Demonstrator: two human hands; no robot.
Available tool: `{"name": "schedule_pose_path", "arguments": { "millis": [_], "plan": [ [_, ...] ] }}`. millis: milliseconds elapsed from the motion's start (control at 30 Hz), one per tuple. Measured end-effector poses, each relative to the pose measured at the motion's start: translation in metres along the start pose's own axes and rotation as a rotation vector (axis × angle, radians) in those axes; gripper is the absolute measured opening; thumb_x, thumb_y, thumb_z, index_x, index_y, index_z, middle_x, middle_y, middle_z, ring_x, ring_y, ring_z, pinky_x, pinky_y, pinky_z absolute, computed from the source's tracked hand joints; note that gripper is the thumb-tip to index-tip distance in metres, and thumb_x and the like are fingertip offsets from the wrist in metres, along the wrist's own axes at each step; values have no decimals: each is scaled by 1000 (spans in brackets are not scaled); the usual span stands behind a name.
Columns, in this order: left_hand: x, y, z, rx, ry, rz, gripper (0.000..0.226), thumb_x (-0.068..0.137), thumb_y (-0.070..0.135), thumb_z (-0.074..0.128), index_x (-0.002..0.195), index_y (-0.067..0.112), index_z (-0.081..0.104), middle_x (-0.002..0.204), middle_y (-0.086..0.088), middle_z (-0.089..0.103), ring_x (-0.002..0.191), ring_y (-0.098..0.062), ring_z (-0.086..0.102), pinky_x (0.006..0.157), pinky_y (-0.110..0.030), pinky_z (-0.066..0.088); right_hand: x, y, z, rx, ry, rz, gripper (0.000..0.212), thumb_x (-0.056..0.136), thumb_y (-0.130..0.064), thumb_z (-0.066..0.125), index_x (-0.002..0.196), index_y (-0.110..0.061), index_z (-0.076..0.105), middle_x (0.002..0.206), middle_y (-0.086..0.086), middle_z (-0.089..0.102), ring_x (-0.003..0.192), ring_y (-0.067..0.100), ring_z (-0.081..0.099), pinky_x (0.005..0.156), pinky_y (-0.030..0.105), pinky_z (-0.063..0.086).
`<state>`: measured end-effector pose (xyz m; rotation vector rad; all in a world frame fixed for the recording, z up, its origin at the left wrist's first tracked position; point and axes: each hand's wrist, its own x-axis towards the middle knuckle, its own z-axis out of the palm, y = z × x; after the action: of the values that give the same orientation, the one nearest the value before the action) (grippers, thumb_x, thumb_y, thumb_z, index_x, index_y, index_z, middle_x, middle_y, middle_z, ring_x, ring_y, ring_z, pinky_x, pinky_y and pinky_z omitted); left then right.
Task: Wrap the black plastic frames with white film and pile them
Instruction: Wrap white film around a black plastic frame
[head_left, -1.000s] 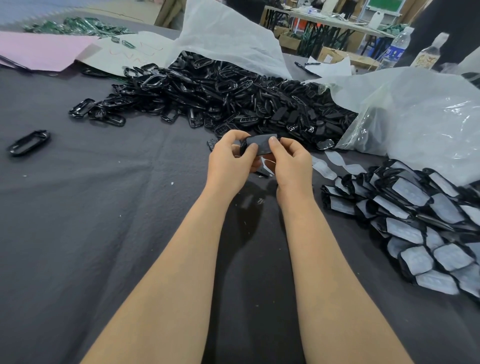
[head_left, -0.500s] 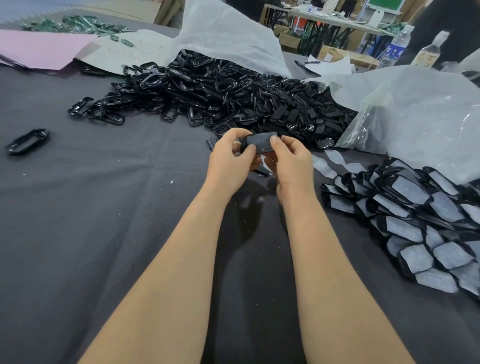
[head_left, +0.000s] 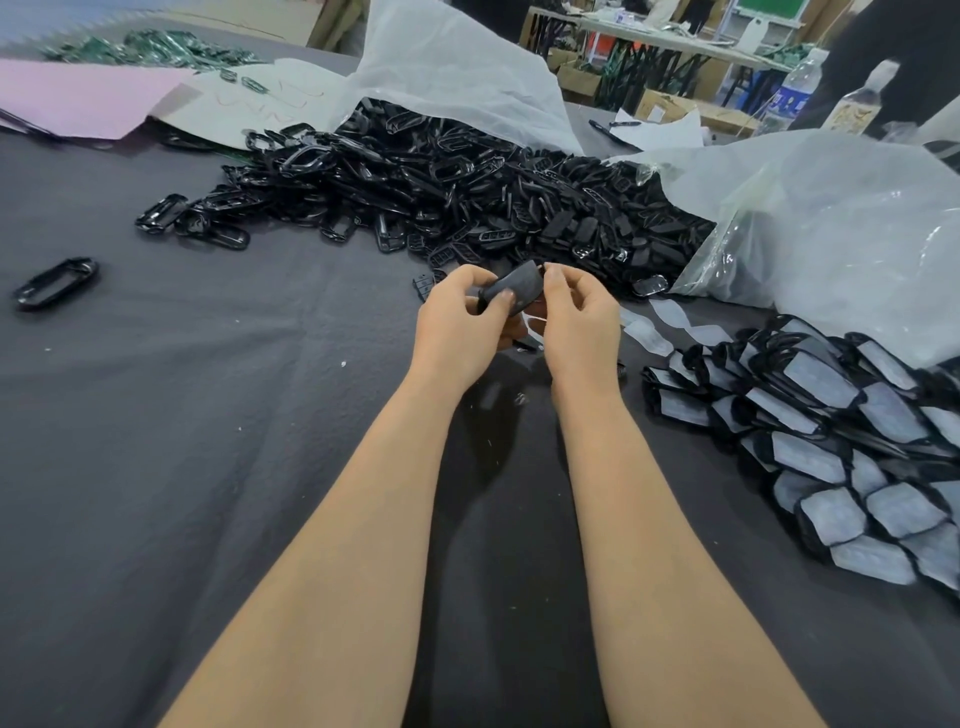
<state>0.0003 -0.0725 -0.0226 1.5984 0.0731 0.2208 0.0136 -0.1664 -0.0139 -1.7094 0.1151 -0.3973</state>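
**Both hands on one frame, above the middle of the table**

Here we are at the table, and both bare forearms reach out over the grey cloth. The left hand has its fingers curled round a black frame, thumb pressed flat on the near face. The right hand pinches the frame's other end between thumb and forefinger, with the rest of its fingers bent in loosely beneath. The frame sits tilted between them, right end higher, lifted off the cloth and just in front of the big heap.

A sliver of white film pokes out under the frame, between the two palms. I cannot tell whether it is stuck to the frame or only caught by the fingers.

Behind the hands sprawls the heap of bare frames, glossy black, spilling from a white bag. Off to the person's right lies the pile of wrapped frames, each showing a pale film face ringed in black, overlapping like scales. Between that pile and the hands, a few loose white film pieces lie flat on the cloth, beside a crumpled clear plastic bag.

Far out on the left a lone frame lies by itself, well apart from everything. At the back, a pink sheet and a water bottle.
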Motion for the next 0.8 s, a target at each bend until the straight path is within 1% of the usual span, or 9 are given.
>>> {"name": "schedule_pose_path", "arguments": {
  "millis": [100,133,267,433,500,567,633,733,800],
  "plan": [
    [0,1,0,-43,13,-10,7,96,9,55,102,13,55,83,-3,69,62,-3,69,58,-16,54,-4,0,-1,-105,47,-159,11,91,-10,56,101,-13,61,82,-8,62,76,-3,60,73,13,47],
    [0,1,0,-42,12,-5,6,96,9,55,101,14,55,81,-2,69,61,-2,68,57,-15,53,-5,0,-1,-142,49,-196,11,90,-8,57,99,-14,60,81,-7,61,74,-2,58,71,12,45],
    [0,0,1,64,1,50,10,96,12,56,94,22,54,83,4,68,63,1,67,59,-14,54,-8,-1,1,-216,23,-222,11,89,-10,59,100,-12,62,97,7,63,81,16,60,80,35,53],
    [-5,0,3,232,16,176,17,96,15,55,91,31,51,84,8,67,77,-7,65,68,-19,54,-8,-2,1,-170,38,-164,11,89,-10,60,100,-10,60,103,9,62,85,16,60,85,36,52],
    [-4,-1,3,241,24,180,14,96,14,55,92,27,52,86,3,69,79,-13,67,72,-28,57,-7,-2,1,-143,28,-133,8,88,-10,61,96,-10,59,105,10,62,87,14,58,87,32,50],
    [-4,-1,2,230,53,175,13,96,13,54,92,26,53,84,3,68,76,-12,67,72,-32,57,-7,-2,1,-147,15,-147,6,87,-11,63,90,-12,58,106,9,60,88,9,54,86,20,46],
    [-3,-1,1,224,92,173,15,96,13,54,90,27,53,79,8,65,72,-5,65,68,-26,55,-8,-2,2,-182,14,-202,8,87,-11,64,88,-14,57,103,6,57,82,2,50,76,7,39],
    [0,-1,0,200,111,161,9,96,14,55,96,23,54,83,5,66,78,-10,66,73,-30,56,-10,-2,3,-196,27,-276,8,88,-9,63,88,-12,56,94,5,59,79,8,55,72,13,44],
    [0,-2,1,189,112,165,11,96,13,55,96,24,54,82,7,65,74,-2,65,70,-25,56,-10,-3,3,-186,31,-296,7,89,-7,61,88,-10,55,83,-2,59,74,5,56,71,18,46]
  ]
}}
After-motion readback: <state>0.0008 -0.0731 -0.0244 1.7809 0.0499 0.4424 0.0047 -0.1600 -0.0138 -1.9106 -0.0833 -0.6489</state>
